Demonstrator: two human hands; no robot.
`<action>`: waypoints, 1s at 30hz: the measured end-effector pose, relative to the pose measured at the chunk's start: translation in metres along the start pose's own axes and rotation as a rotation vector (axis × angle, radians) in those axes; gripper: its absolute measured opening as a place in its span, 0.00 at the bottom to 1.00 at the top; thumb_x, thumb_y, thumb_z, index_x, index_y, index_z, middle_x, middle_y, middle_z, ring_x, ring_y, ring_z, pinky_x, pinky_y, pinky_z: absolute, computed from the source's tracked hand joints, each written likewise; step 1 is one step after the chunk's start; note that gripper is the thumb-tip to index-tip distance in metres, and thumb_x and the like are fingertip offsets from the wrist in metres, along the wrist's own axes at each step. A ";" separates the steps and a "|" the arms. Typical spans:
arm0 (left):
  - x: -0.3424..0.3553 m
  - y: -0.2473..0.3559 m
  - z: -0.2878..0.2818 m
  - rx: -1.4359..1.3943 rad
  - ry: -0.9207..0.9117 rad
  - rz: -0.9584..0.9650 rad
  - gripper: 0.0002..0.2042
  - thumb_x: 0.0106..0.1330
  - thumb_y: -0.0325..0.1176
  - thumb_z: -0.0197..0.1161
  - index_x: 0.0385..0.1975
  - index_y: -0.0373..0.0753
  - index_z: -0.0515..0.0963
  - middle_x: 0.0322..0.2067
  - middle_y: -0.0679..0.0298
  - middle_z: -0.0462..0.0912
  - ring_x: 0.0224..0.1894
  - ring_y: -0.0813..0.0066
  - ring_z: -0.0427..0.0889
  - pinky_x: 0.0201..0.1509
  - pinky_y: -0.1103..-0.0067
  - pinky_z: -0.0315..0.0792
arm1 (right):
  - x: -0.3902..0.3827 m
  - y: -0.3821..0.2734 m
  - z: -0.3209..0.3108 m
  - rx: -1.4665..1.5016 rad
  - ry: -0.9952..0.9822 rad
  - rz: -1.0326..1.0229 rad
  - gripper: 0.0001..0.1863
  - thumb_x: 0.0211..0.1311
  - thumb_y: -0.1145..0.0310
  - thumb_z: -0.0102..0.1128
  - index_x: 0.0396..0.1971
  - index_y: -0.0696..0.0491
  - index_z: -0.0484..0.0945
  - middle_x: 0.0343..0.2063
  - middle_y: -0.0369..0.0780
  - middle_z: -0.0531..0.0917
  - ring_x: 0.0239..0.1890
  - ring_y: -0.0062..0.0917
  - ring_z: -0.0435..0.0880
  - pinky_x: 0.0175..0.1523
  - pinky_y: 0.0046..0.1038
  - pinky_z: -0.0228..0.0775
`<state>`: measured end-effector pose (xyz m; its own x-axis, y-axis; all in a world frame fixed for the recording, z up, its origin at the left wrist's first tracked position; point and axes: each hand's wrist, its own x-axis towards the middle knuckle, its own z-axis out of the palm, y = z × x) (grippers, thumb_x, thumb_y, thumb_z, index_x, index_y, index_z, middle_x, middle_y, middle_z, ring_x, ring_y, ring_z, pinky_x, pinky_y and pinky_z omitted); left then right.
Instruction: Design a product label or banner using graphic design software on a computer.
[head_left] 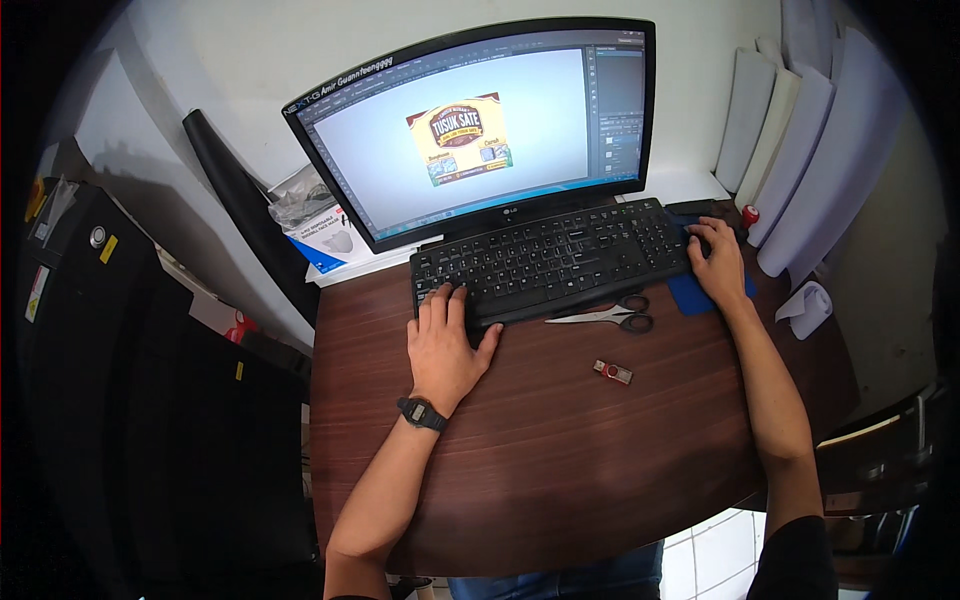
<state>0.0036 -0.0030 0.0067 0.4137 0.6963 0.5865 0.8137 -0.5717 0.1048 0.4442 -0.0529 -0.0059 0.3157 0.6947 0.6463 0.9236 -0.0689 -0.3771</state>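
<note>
Black keyboard (540,258), left hand (443,352) atop, fingers spread, right hand (721,268) curled, grip unclear

Keyboard (550,257) between monitor (370,150) and scissors (592,316)

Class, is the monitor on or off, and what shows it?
On: the monitor is lit, displaying a yellow-and-brown design and, near its right edge, a dark panel.

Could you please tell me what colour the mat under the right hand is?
The mat is blue, seen best in the head view.
</note>
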 end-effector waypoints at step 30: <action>0.000 0.003 -0.003 0.040 -0.012 0.001 0.34 0.62 0.50 0.73 0.62 0.35 0.74 0.62 0.52 0.75 0.62 0.55 0.76 0.59 0.64 0.77 | -0.001 -0.001 0.001 -0.015 0.005 -0.015 0.13 0.64 0.68 0.63 0.45 0.56 0.86 0.54 0.46 0.83 0.57 0.43 0.81 0.63 0.39 0.73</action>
<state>0.0042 -0.0063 0.0096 0.4195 0.7010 0.5767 0.8289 -0.5548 0.0714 0.4432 -0.0524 -0.0069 0.3027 0.6922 0.6551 0.9314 -0.0692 -0.3573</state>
